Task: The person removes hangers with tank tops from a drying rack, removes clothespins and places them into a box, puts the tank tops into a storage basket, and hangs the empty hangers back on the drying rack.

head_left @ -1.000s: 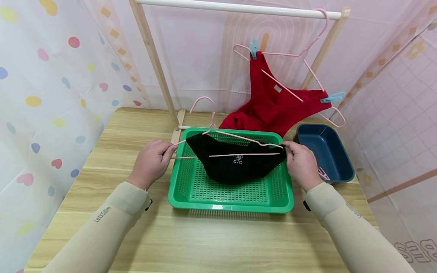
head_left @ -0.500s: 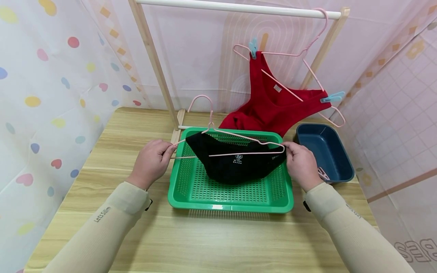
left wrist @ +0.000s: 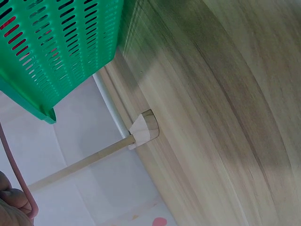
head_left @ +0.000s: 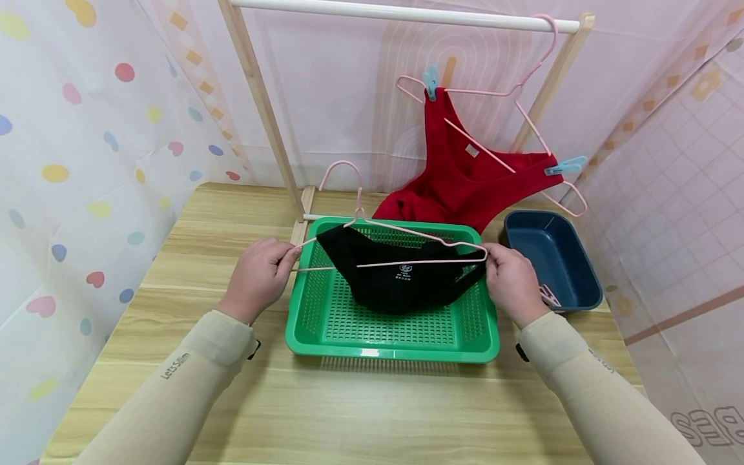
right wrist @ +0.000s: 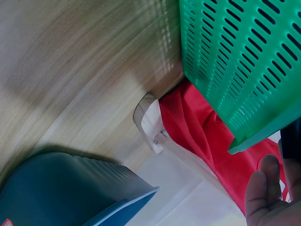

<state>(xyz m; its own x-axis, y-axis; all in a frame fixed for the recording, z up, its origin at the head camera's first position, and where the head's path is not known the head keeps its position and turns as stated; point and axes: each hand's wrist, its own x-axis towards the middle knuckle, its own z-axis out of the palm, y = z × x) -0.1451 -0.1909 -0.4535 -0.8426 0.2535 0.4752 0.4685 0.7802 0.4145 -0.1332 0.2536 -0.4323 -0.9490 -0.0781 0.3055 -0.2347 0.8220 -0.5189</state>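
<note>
My left hand (head_left: 261, 274) pinches the left end of a pink wire hanger (head_left: 407, 228); in the left wrist view its fingers (left wrist: 16, 197) lie by the hanger's bent corner. A black garment (head_left: 401, 287) with a white printed label hangs slack on the hanger, over the green basket. One wide strap-like part loops over the hanger's left arm. My right hand (head_left: 513, 279) pinches the garment's right edge, fingertips right at the hanger's right end. That end shows bare in front of the black cloth. In the right wrist view, the dark cloth meets the fingers (right wrist: 270, 174).
The green perforated basket (head_left: 372, 355) stands on the wooden table (head_left: 360, 413). Behind it, a red tank top (head_left: 459, 181) hangs from a rack bar (head_left: 407, 13) on another pink hanger, with blue clothespins (head_left: 566, 166). A dark blue bin (head_left: 552, 258) at right holds pink clothespins (head_left: 549, 296).
The hanger's right end, covered by black cloth a second ago, now shows bare in front of it. A gap has opened in the cloth beside my right hand. My left hand stays put.
</note>
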